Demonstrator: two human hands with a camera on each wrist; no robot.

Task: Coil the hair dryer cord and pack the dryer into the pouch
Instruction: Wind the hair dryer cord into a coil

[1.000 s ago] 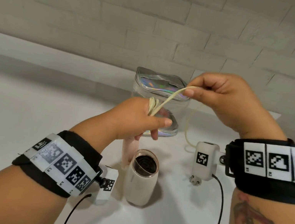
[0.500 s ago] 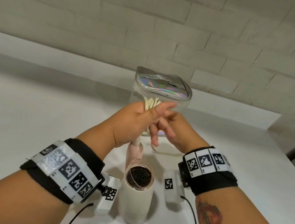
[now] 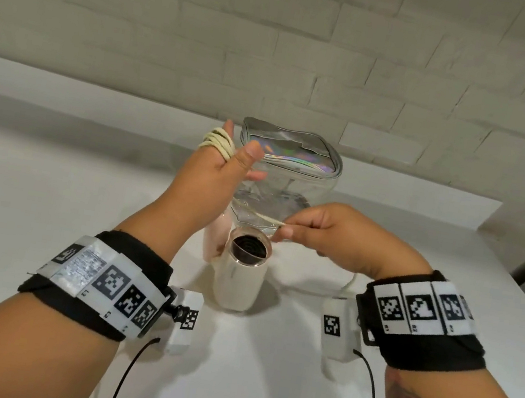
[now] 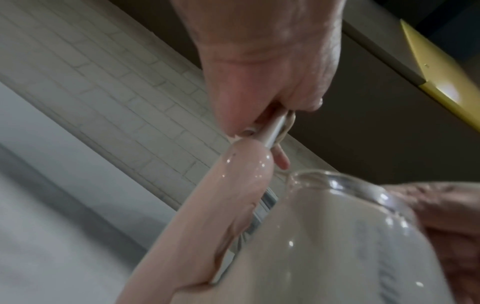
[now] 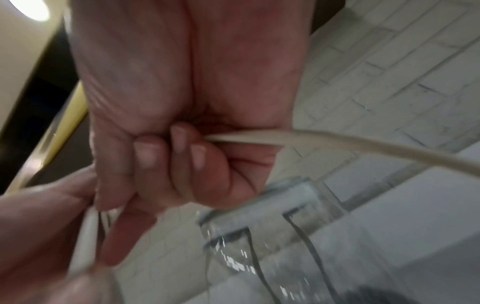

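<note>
A cream hair dryer (image 3: 240, 282) with a pink handle (image 3: 214, 239) stands on the white counter, barrel mouth facing up. Its cream cord (image 3: 217, 139) is wound in several loops round the fingers of my raised left hand (image 3: 220, 171), thumb up, in front of the pouch. A taut stretch of cord runs down to my right hand (image 3: 327, 237), which pinches it just above the dryer. The right wrist view shows the curled fingers (image 5: 179, 156) round the cord (image 5: 337, 142). The clear pouch (image 3: 296, 156) with a holographic top stands behind. The handle (image 4: 233, 185) fills the left wrist view.
The counter (image 3: 46, 197) meets a white brick wall with a low ledge (image 3: 98, 95) at the back. Slack cord (image 3: 343, 288) lies on the counter under my right wrist. The counter's right edge (image 3: 517, 286) drops off. Black camera cables (image 3: 371, 390) trail from both wrists.
My right hand came down from the upper right, passed under the left hand, and now pulls the cord out to the right. My left hand rose with the loops on its fingers.
</note>
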